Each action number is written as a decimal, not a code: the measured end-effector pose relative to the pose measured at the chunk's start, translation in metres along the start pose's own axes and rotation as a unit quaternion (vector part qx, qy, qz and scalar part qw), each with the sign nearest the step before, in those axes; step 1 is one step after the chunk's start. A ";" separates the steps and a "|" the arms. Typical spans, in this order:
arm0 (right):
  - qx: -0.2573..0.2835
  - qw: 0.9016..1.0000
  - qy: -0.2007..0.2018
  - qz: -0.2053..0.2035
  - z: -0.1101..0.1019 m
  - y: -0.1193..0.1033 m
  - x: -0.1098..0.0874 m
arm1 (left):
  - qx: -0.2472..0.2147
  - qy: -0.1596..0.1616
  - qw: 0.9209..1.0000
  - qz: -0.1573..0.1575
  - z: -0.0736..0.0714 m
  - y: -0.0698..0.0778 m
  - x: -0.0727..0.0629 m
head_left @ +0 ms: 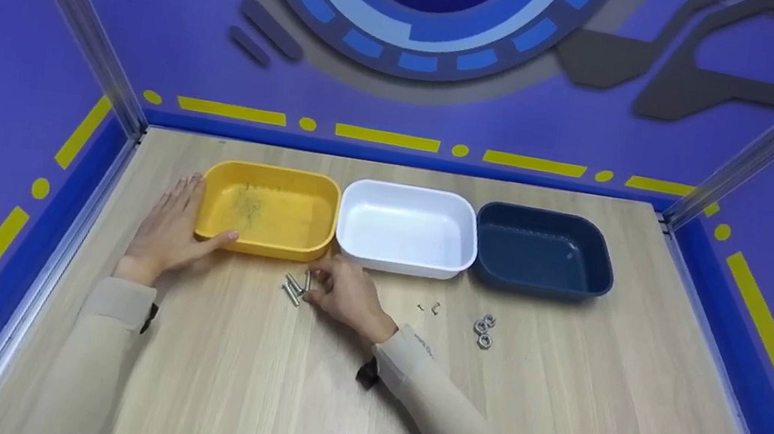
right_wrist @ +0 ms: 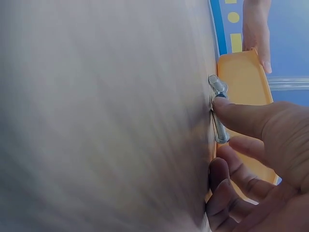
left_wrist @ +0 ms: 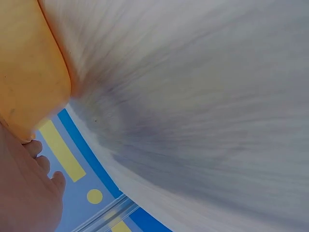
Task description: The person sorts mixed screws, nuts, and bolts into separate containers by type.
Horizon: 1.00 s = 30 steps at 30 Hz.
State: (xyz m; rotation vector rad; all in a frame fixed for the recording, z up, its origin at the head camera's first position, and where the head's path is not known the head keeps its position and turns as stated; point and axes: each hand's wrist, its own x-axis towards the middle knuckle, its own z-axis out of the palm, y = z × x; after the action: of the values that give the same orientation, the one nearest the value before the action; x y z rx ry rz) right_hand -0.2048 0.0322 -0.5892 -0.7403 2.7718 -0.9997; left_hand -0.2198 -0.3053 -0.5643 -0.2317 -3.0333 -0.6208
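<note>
My left hand [head_left: 165, 235] rests against the left side of the yellow tray [head_left: 262, 250], fingers straight along its outer wall and thumb at the front rim. Just in front of that tray, my right hand [head_left: 350, 293] pinches a silver bolt [right_wrist: 220, 126] lengthwise between thumb and index finger, low over the table. The other fingers of this hand curl beneath in the right wrist view. More silver bolts [head_left: 290, 294] lie close by, left of the fingertips.
Right of the yellow tray stand a white tray [head_left: 402, 268] and a dark blue tray [head_left: 539, 290], all in one row. Small screws [head_left: 435, 309] and several hex nuts [head_left: 484, 341] lie on the wooden table [head_left: 596, 398]. Blue-purple panels [head_left: 401, 117] enclose the back and sides.
</note>
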 end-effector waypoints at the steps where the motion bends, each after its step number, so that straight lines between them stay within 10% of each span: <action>1: 0.000 1.000 0.000 -0.001 0.000 0.000 0.000 | 0.000 0.000 1.000 0.001 0.000 0.000 0.000; 20: -0.025 0.999 0.013 -0.027 -0.001 0.001 -0.003 | -0.001 0.011 1.000 0.007 0.002 0.002 -0.001; 30: -0.006 0.999 0.023 0.031 -0.001 0.001 -0.003 | -0.003 0.014 1.000 0.004 0.002 0.002 -0.002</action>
State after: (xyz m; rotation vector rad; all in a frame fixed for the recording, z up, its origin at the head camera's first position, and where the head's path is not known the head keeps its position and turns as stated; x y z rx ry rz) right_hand -0.2033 0.0350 -0.5889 -0.6360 2.8237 -1.0021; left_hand -0.2177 -0.3034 -0.5656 -0.2330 -3.0026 -0.6288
